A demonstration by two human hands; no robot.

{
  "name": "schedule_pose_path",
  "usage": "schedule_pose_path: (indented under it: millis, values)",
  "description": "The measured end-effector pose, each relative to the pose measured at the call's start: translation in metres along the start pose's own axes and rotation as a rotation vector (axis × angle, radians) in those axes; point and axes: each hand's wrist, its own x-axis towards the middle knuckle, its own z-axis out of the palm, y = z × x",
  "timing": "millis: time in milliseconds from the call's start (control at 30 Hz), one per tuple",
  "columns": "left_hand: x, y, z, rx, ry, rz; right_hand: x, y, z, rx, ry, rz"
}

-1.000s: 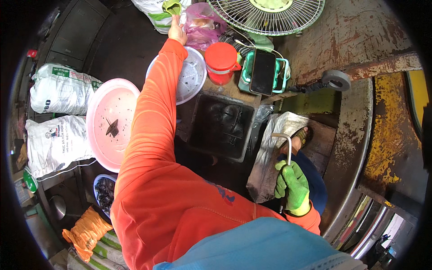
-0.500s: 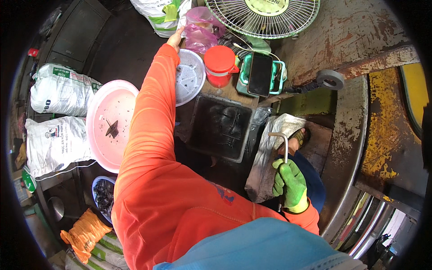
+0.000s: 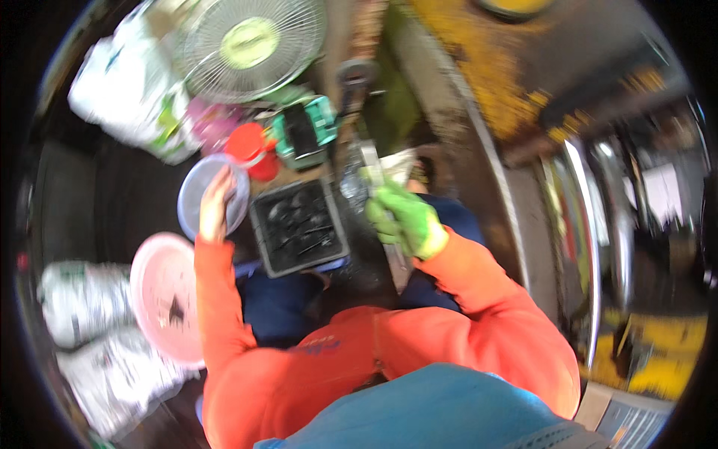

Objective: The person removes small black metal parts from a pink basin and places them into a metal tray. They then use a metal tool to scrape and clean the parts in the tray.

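My left hand (image 3: 217, 203), bare, reaches over the pale plastic basket (image 3: 188, 196). Its fingers are smeared by motion, so what they do is unclear. My right hand (image 3: 404, 218), in a green and yellow glove, is closed round a bent metal rod (image 3: 371, 156), which sticks up past the fingers and is blurred. Between my hands sits a dark square tray (image 3: 340, 243) with black pieces in it. A red lidded container (image 3: 253, 150) stands just beyond the tray. To its right, a dark phone (image 3: 301, 131) rests on a teal basket (image 3: 327, 120).
A pink basin (image 3: 161, 299) with a dark scrap inside lies left, near white sacks (image 3: 82, 303). A fan (image 3: 247, 45) stands at the far side, beside a white bag (image 3: 123, 82). A roll of tape (image 3: 357, 73) hangs near rusty yellow machinery (image 3: 479, 45) at right.
My left hand has drawn back from beside the pink plastic bag to over the pale basket. My right hand has moved up and inward with the rod. The view has turned rightward.
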Motion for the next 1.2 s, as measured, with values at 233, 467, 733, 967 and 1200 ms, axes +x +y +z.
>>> schedule_pose_path:
  millis: [233,467,733,967,1200]
  values:
    - [-0.161,-0.002,0.154,-0.744,-0.555,-0.231,0.022,0.057,0.021,-1.051,-0.001,0.001]
    - [-0.184,-0.023,0.097,-1.137,-0.55,-0.173,-0.066,-0.089,0.122,-1.72,-0.287,-1.265]
    - [-0.255,-0.09,-0.026,-1.036,-0.482,-0.261,-0.205,-0.324,0.122,-1.304,0.697,-1.752]
    - [-0.237,-0.114,-0.041,-0.981,-0.342,-0.31,-0.308,-0.467,-0.135,-1.058,1.729,-1.617]
    - [-0.225,-0.105,-0.031,-0.881,-0.278,-0.418,-0.35,-0.511,-0.268,-1.01,1.926,-1.305]
